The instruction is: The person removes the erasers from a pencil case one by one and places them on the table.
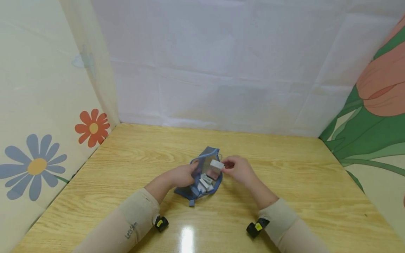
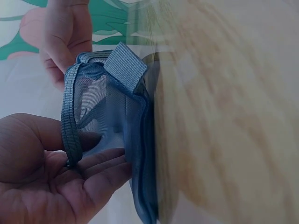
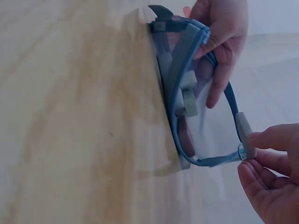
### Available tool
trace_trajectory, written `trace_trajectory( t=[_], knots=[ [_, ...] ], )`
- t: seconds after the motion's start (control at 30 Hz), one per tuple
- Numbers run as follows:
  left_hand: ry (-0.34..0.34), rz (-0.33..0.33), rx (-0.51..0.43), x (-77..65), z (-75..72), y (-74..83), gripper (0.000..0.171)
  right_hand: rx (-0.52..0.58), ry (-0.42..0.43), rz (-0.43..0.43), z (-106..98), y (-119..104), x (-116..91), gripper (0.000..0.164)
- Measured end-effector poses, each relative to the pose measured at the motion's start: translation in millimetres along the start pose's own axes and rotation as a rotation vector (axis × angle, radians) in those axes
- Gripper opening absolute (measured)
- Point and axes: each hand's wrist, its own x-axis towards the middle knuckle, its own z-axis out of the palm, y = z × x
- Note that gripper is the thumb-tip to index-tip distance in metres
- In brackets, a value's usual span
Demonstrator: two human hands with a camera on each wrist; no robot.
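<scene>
A blue mesh zip pouch lies unzipped on the table, its mouth spread wide. My left hand grips the pouch's near-left edge, thumb and fingers on either side of the zip band. Between thumb and fingertips, my right hand pinches a small white flat block at the right side of the mouth. Inside the pouch lie several small white blocks and a reddish-brown piece. A fabric tab sticks out at one end of the zip.
The pouch rests on a wood-grain table. Behind it hangs a white cloth. Flower-printed cloth walls stand at the left and right sides. Each wrist bears a small black camera.
</scene>
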Motion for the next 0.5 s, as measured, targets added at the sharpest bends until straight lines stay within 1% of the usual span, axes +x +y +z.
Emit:
trace_trajectory(
  t=[0.1,0.23,0.37,0.5],
  knots=[
    [0.001,-0.001,-0.005,0.2,0.4,0.0,0.075,-0.009,0.005,-0.004,-8.6,2.0,1.1,0.019],
    [0.008,0.007,-0.001,-0.9,0.8,1.4,0.075,-0.03,-0.021,0.001,-20.4,6.8,1.6,0.02],
    [0.005,0.007,-0.005,-1.4,0.7,2.0,0.074,-0.037,-0.025,0.009,-31.6,14.5,2.2,0.021],
    [0.002,0.0,-0.012,-0.1,1.4,0.9,0.074,-0.049,-0.005,0.055,-41.3,24.1,3.4,0.022]
  ],
)
